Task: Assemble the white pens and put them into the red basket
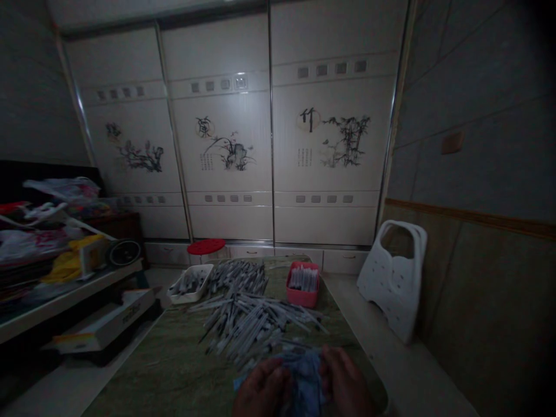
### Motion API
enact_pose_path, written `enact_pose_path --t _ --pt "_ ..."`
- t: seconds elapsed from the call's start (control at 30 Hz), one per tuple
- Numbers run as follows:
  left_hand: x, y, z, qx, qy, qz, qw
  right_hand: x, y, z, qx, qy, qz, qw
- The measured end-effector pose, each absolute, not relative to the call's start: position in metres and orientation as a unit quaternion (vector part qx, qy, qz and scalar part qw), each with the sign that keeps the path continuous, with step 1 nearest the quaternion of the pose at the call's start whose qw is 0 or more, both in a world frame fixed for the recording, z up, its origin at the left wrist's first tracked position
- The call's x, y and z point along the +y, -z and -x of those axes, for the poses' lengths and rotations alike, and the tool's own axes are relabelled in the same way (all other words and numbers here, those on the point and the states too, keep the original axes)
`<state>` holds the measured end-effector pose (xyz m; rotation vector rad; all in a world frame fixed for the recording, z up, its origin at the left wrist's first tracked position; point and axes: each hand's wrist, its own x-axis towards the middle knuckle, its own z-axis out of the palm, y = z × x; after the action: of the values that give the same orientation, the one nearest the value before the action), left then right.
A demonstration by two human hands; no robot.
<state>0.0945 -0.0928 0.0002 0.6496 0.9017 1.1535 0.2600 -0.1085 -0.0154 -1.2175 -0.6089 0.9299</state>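
Pale cupboards (226,116) back a table (147,359) strewn with pens (247,321). At its near end, left hand (263,388) and right hand (345,379), curled nearly closed, grip a blue sheet (306,376); handling it seems the step, moving on calling for looser fingers.

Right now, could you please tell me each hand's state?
Left hand: closed, holding crumpled light-blue material.
Right hand: closed, holding that material's other side.

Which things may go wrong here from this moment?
The pens are heaped loosely; a bump might scatter them. The blue material between the left hand and right hand lies near the pens and might drag some along. The pink basket stands near the right edge of the table; a knock might topple it.
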Motion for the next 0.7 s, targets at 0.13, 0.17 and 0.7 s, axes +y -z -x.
enact_pose_path --t 0.13,0.17,0.7 --pt "-0.1 0.004 -0.074 0.452 -0.54 -0.394 0.59 -0.119 0.04 -0.305 -0.195 -0.405 0.553 0.702" --pt "-0.099 0.002 -0.069 0.466 -0.542 -0.429 0.552 -0.121 0.045 -0.312 -0.191 -0.407 0.547 0.706" --pt "-0.033 -0.01 -0.118 0.589 -0.324 -0.704 0.228 -0.112 0.034 -0.329 -0.174 -0.362 0.538 0.741"
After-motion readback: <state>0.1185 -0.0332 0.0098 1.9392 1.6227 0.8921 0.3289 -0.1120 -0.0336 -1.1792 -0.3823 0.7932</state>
